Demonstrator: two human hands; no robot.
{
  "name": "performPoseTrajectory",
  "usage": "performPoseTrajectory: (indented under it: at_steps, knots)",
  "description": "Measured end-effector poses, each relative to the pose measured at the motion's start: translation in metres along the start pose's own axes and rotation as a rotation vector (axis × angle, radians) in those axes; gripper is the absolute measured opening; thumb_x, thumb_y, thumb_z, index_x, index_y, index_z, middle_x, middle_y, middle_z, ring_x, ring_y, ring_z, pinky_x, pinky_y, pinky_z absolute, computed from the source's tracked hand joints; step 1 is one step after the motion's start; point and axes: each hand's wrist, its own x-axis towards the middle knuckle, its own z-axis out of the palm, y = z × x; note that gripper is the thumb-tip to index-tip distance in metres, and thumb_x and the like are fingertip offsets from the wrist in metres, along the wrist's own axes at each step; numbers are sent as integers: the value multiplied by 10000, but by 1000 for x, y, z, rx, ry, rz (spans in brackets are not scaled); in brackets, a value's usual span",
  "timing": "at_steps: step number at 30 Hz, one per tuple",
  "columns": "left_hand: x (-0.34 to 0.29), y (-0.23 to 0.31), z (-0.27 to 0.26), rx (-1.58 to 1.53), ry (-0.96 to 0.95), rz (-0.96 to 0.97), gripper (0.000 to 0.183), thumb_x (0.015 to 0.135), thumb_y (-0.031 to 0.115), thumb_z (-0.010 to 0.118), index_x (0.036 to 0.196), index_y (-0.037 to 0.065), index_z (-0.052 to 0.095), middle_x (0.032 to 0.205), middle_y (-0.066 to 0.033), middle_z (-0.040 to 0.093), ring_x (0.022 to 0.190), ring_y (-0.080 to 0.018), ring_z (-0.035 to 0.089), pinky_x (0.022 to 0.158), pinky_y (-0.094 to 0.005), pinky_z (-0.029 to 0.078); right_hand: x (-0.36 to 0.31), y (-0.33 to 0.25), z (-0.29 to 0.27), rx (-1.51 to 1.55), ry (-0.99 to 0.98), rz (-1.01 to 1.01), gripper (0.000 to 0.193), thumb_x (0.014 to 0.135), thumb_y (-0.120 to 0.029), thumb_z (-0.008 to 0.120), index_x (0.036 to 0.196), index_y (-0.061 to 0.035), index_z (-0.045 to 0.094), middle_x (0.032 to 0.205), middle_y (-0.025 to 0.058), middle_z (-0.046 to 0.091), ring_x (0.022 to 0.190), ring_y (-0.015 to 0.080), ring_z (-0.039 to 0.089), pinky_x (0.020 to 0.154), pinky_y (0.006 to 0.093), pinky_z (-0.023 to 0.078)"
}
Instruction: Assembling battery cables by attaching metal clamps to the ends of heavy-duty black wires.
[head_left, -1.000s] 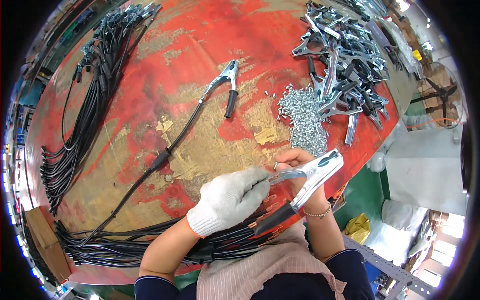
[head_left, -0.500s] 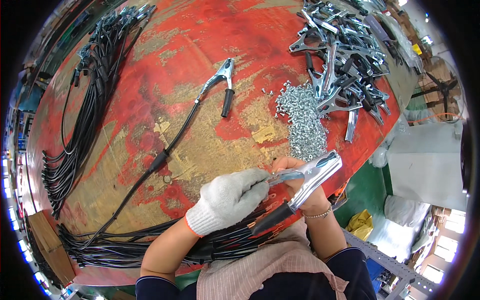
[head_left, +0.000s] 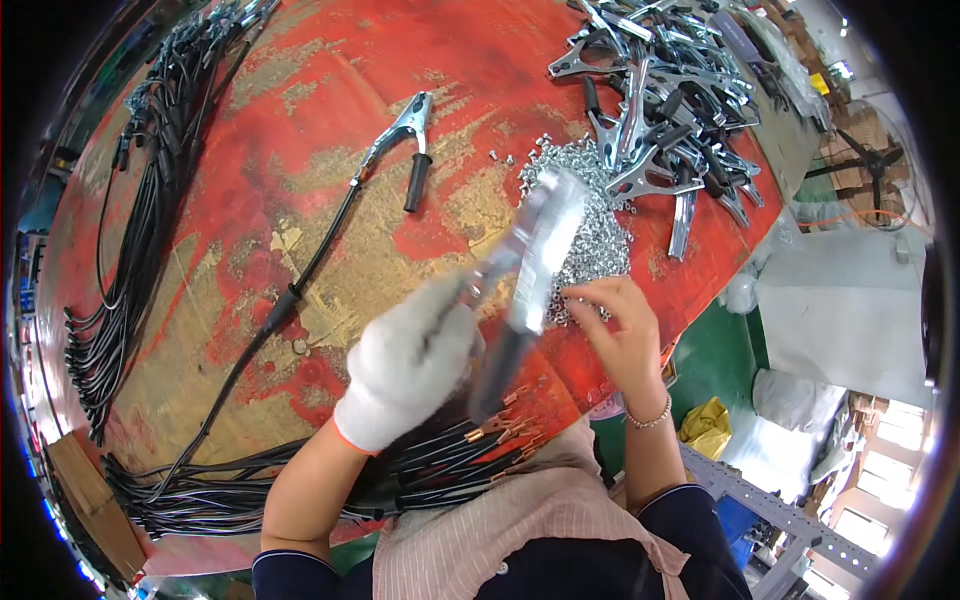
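Note:
In my left hand (head_left: pixel 410 365), which wears a white knitted glove, is a silver spring clamp (head_left: pixel 548 250) with a black handle grip, blurred by motion. Its jaw end points up and away from me, over part of a pile of small silver screws (head_left: pixel 605 240). My right hand (head_left: pixel 625 325) is bare, with a bracelet at the wrist. Its thumb and forefinger reach to the near edge of the screws, their tips slightly apart. No screw can be made out between them.
Another clamp (head_left: pixel 410 125), joined to a black cable (head_left: pixel 325 245), lies mid-table. Many loose clamps (head_left: pixel 660 130) are heaped at the far right. Bundled black cables (head_left: pixel 165 230) lie at the left; more cables (head_left: pixel 430 465) with copper ends run along the near edge.
My right hand has left the clamp and moved to the screws' near edge. My left hand has shifted left with the clamp, which now points more upward. The view has moved slightly.

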Motion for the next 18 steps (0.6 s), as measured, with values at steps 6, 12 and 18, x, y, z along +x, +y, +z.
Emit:
performPoseTrajectory:
  at_steps: [6,12,18]
  knots:
    - [6,-1,-17,-573,-220,-478,343,989,235,454,1285,79,531,751,-40,632,526,-75,557,474,-189,415,-9,5,17,-183,14,-147,145,743,-126,782,872,-112,718,805,43,615,766,243,589,692,362,472]
    - [12,3,-17,-578,-284,-606,319,1001,124,444,1307,58,506,793,-79,631,555,-90,565,485,-209,446,-7,6,20,-252,-9,-223,138,723,-141,795,818,-113,698,778,27,609,739,238,578,655,364,441]
    - [0,0,-7,-545,-275,-502,326,1001,198,486,1272,27,544,804,-47,644,631,-88,608,541,-215,489,-3,7,19,-289,-13,-278,151,694,-131,807,792,-134,693,761,4,611,725,221,579,654,363,436]
